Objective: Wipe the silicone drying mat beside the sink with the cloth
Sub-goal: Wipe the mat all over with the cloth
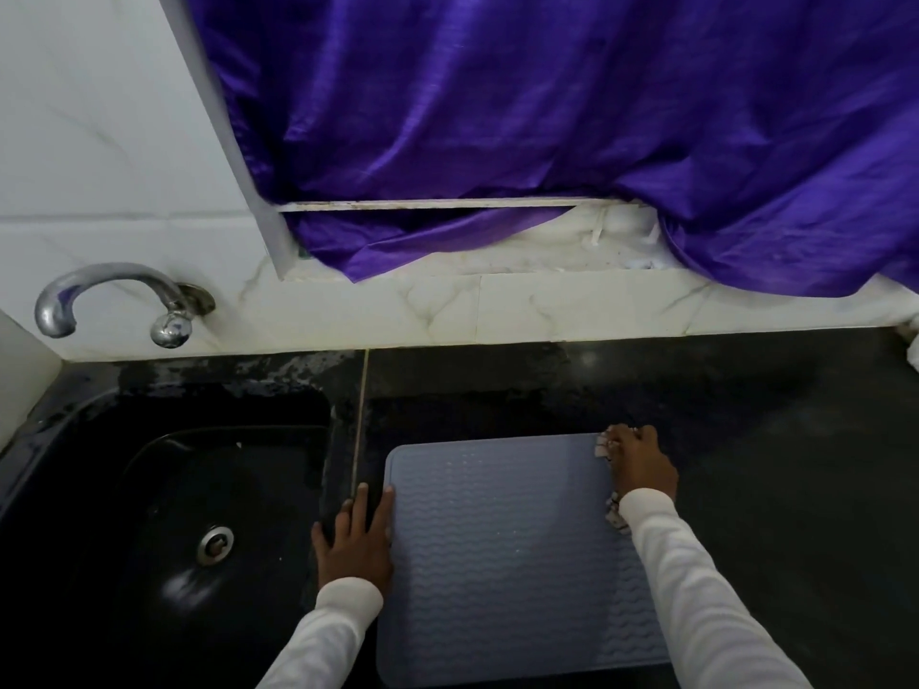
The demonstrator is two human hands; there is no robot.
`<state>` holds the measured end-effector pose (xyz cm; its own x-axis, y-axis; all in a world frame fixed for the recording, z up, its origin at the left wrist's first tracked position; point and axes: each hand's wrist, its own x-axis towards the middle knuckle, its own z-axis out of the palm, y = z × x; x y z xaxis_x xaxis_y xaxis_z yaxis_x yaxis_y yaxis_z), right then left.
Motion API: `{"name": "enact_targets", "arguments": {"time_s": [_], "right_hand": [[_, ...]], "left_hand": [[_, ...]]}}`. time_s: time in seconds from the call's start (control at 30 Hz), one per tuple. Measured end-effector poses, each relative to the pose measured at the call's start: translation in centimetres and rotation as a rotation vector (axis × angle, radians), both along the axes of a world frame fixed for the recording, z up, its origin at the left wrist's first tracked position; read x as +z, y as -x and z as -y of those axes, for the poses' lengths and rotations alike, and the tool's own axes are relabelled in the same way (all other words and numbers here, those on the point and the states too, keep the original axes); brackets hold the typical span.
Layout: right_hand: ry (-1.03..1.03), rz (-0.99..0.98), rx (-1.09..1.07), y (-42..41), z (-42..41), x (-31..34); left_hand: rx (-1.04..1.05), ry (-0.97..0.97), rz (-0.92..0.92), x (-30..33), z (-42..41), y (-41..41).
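Observation:
A grey-blue silicone drying mat [502,549] with a wavy ribbed surface lies flat on the dark counter, just right of the sink. My left hand [355,539] rests flat with straight fingers on the counter at the mat's left edge, its outer fingers touching the mat. My right hand [639,467] is at the mat's far right corner, fingers curled over a light-coloured cloth [604,447]. Most of the cloth is hidden under the hand; bits show at the fingertips and by the wrist.
A black sink [164,514] with a metal drain lies at the left. A chrome tap [114,300] sticks out of the white tiled wall above it. Purple fabric [547,116] hangs over the ledge behind the dark counter [795,464].

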<state>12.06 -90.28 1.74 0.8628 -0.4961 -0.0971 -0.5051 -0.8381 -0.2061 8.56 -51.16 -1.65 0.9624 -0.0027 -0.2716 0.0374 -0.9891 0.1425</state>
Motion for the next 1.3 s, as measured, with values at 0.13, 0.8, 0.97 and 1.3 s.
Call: {"name": "enact_targets", "arguments": {"time_s": [0.13,0.8,0.97,1.3], "right_hand": [[-0.015,-0.025,-0.02,0.2,0.8,-0.3],[-0.369,0.127,0.673,2.7,-24.0,-0.7],[-0.148,0.035,0.708,3.3,-26.0,-3.3],[-0.157,0.189,0.51,0.3,-27.9,-2.6]], "left_hand": [[0.005,-0.022,-0.031,-0.1,0.2,0.0],[-0.019,0.035,-0.009,0.6,-0.6,0.7],[-0.03,0.027,-0.029,0.4,-0.9,0.6],[-0.109,-0.011,-0.064,-0.6,-1.6,-0.1]]}}
